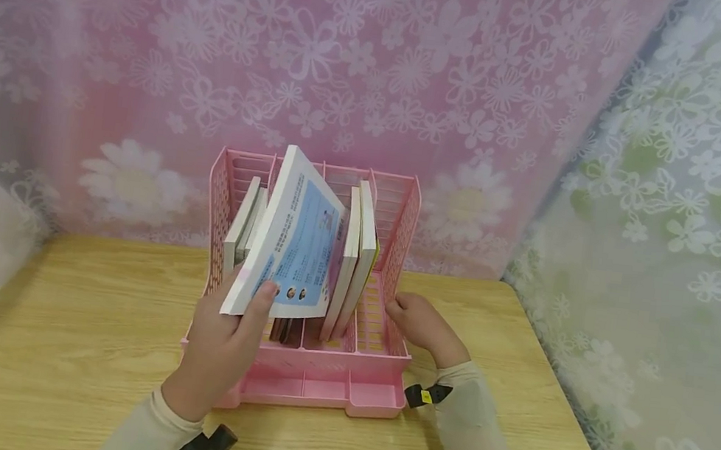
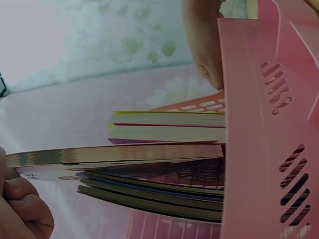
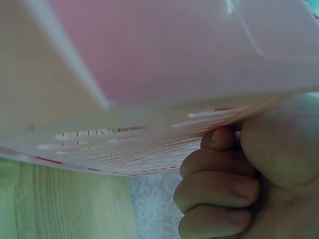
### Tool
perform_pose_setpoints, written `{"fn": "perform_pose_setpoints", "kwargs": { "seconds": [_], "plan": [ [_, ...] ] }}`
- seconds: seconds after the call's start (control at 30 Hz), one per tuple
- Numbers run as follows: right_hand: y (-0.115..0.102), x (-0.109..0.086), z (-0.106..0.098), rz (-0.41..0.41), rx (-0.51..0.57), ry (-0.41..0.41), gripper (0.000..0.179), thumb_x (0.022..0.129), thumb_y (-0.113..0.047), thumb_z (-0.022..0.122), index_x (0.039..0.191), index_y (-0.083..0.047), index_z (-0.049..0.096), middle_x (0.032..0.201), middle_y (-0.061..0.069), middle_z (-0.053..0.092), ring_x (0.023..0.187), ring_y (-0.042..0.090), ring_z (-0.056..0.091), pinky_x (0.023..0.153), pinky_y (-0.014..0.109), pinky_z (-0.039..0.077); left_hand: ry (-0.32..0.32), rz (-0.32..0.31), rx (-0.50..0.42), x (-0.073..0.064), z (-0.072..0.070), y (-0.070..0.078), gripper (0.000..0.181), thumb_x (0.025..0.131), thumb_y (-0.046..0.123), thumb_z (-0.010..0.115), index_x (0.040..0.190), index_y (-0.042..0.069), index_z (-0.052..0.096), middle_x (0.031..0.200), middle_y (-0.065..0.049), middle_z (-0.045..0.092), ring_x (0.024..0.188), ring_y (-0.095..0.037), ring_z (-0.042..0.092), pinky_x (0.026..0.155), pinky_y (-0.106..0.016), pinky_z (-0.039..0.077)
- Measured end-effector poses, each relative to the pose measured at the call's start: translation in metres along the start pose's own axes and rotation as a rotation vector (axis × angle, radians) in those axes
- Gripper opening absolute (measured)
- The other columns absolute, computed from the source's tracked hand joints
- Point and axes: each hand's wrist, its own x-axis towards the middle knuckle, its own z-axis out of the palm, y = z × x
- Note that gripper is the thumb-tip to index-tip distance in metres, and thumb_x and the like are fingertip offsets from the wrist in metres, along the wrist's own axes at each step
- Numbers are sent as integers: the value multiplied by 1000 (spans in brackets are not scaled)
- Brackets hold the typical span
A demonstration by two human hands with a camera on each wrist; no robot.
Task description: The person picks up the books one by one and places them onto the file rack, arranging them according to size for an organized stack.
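Note:
My left hand point(image 1: 220, 346) grips a book point(image 1: 305, 241) with a blue and white cover, thumb on the cover. The book leans over the pink desktop book rack point(image 1: 292, 358), its upper part tilted between other volumes. In the left wrist view the held book point(image 2: 119, 154) passes behind the rack's front wall, next to standing books point(image 2: 169, 127). At the rack's right side wall, my right hand point(image 1: 422, 325) pinches the edge. The right wrist view shows its curled fingers point(image 3: 214, 189) against the slotted panel point(image 3: 149, 144).
Two upright books point(image 1: 352, 261) stand right of the held one, and thinner ones point(image 1: 244, 219) lean at the rack's left. Small trays point(image 1: 324, 392) line the rack's front. Beneath is a wooden table point(image 1: 88, 328); a pink floral curtain point(image 1: 378, 71) hangs behind.

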Motion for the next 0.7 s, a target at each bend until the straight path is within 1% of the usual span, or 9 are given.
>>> {"fn": "perform_pose_setpoints", "kwargs": {
  "seconds": [0.03,0.07,0.13,0.2,0.27,0.37,0.5,0.6,0.7],
  "plan": [
    [0,0,0,2,4,0,34,108,-21,42,76,-11,48,71,2,43,65,18,43,68,35,39,0,-8,3,1,2,-1,45,102,1,56,147,7,56,134,-11,69,112,-22,70,86,-21,56],
    [0,0,0,2,3,1,33,108,-20,42,76,-11,48,71,2,43,65,18,43,68,35,39,1,-10,11,1,4,-3,45,102,1,57,146,6,56,132,-12,70,100,-18,74,79,-17,56],
    [-1,0,-1,1,2,2,33,107,-19,43,75,-11,47,70,2,43,64,17,42,66,34,38,6,-9,29,1,7,-5,43,102,2,57,145,4,57,127,-14,72,80,-11,71,65,-15,53],
    [-1,-1,-1,-1,1,1,33,106,-19,43,75,-11,47,69,2,42,64,17,41,65,34,38,7,-4,68,2,11,-6,44,101,4,58,146,4,56,117,-15,75,63,-5,59,53,-17,47],
    [-2,-1,-2,1,0,1,33,106,-19,42,74,-11,45,69,2,42,63,17,39,65,34,36,-5,-1,129,3,15,-7,46,102,8,60,147,5,55,105,-15,76,51,-1,41,43,-21,37],
    [-2,-3,-3,12,-10,3,33,106,-20,42,74,-11,45,69,1,41,62,17,38,64,33,35,-43,-10,219,7,20,-6,48,103,15,60,150,8,53,82,-9,72,47,-1,37,40,-24,36],
    [-5,-5,-3,28,-45,14,33,105,-20,43,74,-11,45,68,1,41,62,16,38,64,33,34,-100,-37,296,10,28,-5,49,105,22,60,152,10,51,70,-6,65,44,-1,34,39,-24,35],
    [-7,-5,-3,28,-83,18,33,105,-21,43,73,-12,46,69,1,42,62,16,39,65,34,35,-145,-42,349,12,33,-7,52,106,26,58,155,14,48,68,-2,63,45,-2,37,40,-24,35],
    [-9,-5,-3,25,-112,28,32,104,-21,44,73,-12,47,69,1,44,63,17,41,66,35,36,-195,-40,391,14,38,-9,53,108,30,56,158,19,45,60,4,55,45,-4,40,43,-24,36]
  ]
}}
